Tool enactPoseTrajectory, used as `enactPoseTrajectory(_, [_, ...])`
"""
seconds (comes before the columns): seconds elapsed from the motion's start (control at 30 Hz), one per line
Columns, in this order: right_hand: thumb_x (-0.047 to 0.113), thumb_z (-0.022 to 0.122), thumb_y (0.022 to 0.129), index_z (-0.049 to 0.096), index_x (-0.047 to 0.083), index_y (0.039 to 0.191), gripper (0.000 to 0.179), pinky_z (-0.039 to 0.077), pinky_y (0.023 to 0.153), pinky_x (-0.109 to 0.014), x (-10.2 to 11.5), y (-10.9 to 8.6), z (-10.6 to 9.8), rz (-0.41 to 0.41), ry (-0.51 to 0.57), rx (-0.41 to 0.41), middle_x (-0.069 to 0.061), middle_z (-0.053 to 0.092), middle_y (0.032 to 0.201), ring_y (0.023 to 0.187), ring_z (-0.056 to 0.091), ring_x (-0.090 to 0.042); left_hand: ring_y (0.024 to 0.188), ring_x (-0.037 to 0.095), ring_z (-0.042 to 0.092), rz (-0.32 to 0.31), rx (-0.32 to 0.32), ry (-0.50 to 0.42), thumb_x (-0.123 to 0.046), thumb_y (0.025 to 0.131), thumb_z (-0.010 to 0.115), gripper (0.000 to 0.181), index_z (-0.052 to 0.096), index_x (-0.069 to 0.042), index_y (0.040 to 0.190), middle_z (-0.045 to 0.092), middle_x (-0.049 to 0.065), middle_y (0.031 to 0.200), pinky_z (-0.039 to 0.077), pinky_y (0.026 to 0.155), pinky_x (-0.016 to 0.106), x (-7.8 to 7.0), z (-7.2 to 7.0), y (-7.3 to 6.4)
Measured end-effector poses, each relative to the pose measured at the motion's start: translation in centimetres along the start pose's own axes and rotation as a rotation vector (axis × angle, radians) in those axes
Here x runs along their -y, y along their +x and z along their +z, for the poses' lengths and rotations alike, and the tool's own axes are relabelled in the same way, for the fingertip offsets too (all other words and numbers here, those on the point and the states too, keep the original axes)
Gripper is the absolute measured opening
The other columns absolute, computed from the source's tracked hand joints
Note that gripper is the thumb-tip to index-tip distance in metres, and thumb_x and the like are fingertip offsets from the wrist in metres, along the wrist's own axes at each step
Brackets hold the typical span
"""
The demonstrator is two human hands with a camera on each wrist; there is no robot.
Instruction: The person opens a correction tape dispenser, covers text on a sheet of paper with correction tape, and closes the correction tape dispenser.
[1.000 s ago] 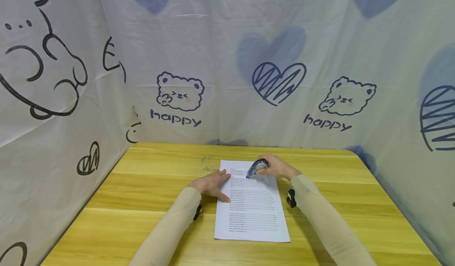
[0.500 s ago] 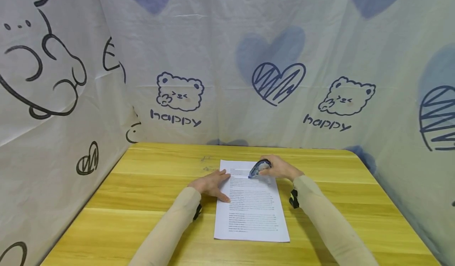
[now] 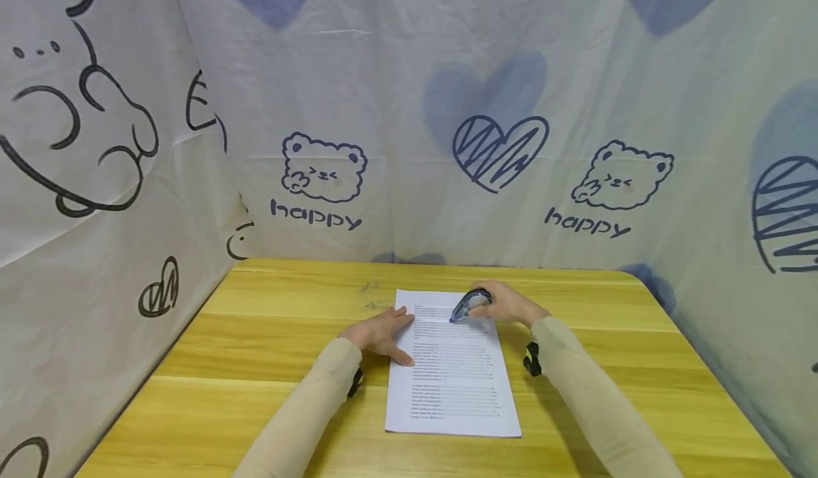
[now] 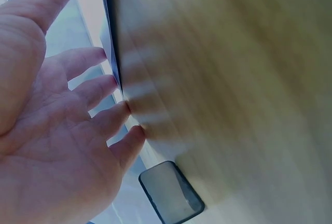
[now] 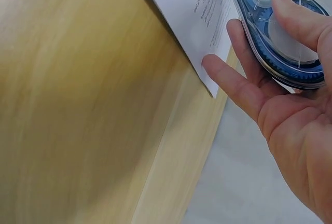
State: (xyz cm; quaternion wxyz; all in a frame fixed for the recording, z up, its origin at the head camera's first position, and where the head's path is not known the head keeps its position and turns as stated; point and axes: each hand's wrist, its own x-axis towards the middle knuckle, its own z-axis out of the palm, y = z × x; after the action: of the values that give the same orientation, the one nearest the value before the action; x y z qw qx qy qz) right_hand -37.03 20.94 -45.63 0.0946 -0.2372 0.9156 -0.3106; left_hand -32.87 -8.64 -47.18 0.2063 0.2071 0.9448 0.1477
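Note:
A printed sheet of paper [image 3: 454, 393] lies flat on the table, its lines of text running across it. On its left edge my left hand [image 3: 380, 334] rests with fingers spread, pressing the sheet down. In the left wrist view the fingertips of the left hand [image 4: 67, 110] meet the paper's edge. My right hand [image 3: 508, 302] grips a correction tape dispenser [image 3: 471, 302] over the upper part of the page, its tip down at a text line. The right wrist view shows the clear blue correction tape [image 5: 290, 32] between thumb and fingers of the right hand [image 5: 295, 110].
The yellow wood-grain table [image 3: 275, 350] extends around the sheet on all sides. Faint grey marks [image 3: 371, 297] show on it beyond the left hand. A white curtain [image 3: 409, 201] printed with bears and hearts encloses the back and sides.
My right hand has slid a short way to the right with the correction tape, along the text line. My left hand and the sheet have stayed in place.

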Motion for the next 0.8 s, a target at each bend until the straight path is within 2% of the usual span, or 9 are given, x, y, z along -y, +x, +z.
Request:
enactPoseTrajectory(0.63, [0.017,0.074,0.088,0.065,0.015,0.108,0.022,0.048,0.093,-0.046,-0.72,-0.16,-0.22,0.020,0.026,0.006,-0.002,0.066,0.102,0.096,0.059,-0.018,0.153,0.030,0.012,-0.004,-0.005,-0.011,-0.048,0.076,0.081,0.098,0.031,-0.018,0.155,0.018,0.006,0.165,0.018,0.122,0.048,-0.21,-0.02,-0.26])
enactPoseTrajectory(0.8, [0.016,0.074,0.088,0.065,0.013,0.108,0.021,0.048,0.092,-0.046,-0.69,-0.24,-0.31,0.003,0.021,0.013,-0.004,0.065,0.102,0.095,0.058,-0.019,0.153,0.029,0.011,-0.014,0.005,-0.007,-0.049,0.077,0.080,0.097,0.030,-0.019,0.155,0.017,0.004,0.165,0.017,0.123,0.047,-0.20,0.06,-0.15])
